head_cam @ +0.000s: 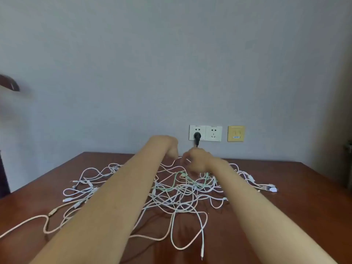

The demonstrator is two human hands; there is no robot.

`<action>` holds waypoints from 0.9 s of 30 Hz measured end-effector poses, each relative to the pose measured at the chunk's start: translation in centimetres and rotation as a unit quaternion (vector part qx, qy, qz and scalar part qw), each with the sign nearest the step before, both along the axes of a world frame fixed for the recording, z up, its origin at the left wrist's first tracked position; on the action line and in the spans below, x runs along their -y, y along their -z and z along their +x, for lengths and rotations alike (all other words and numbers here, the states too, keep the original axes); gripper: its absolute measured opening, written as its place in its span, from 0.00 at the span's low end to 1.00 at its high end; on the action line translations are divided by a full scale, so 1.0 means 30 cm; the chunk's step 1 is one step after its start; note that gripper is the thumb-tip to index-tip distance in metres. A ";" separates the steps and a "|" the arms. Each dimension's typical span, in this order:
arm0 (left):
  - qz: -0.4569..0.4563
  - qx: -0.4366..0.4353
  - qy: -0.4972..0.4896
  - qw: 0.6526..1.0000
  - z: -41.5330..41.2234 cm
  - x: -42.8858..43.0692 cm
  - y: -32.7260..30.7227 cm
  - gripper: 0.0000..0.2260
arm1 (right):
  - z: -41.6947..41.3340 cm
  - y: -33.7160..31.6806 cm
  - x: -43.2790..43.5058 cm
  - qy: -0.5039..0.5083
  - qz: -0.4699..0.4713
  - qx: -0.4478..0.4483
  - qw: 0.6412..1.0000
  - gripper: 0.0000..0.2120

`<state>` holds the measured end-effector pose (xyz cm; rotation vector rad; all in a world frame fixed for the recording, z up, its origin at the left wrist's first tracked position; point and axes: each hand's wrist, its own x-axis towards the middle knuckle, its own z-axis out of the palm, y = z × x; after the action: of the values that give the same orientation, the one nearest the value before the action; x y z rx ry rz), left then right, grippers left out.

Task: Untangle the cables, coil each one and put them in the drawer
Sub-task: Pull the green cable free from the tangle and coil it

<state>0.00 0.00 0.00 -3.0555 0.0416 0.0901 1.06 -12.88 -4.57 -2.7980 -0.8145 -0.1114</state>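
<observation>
A tangle of several thin white and pinkish cables (172, 199) lies spread over the brown wooden table (297, 216). One pale green cable (178, 175) runs through its far part. Both my arms reach across the pile to its far edge. My left hand (169, 146) hangs with its fingers curled down and pinches a white cable strand (176, 159) that rises off the table. My right hand (197, 160), close beside it, has its fingers curled on the same strand. The hands are blurred. No drawer is in view.
Behind the table, a double white wall socket (213, 133) holds a black plug (197, 135), with a yellow wall plate (236, 133) to its right. Loose cable ends trail to the table's front left (24, 222) and right (270, 187). A dark object (10, 84) juts in at far left.
</observation>
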 end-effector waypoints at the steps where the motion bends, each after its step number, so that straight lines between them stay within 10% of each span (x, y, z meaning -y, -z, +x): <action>1: 0.007 -0.019 -0.002 1.000 -0.002 -0.009 0.015 0.13 | -0.011 0.019 -0.022 -0.015 -0.010 -0.017 1.000 0.15; 20: 0.038 -0.179 -0.035 0.982 -0.003 -0.125 0.250 0.25 | -0.035 0.216 -0.109 -0.042 -0.097 -0.009 0.994 0.25; 27: 0.014 -0.172 -0.044 0.984 -0.005 -0.176 0.304 0.21 | -0.044 0.210 -0.099 -0.046 -0.136 0.012 0.990 0.13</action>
<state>-0.16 5.29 -9.12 -2.9732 -0.0708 0.6153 -0.27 -9.90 -10.88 -3.0084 -1.0335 -0.0200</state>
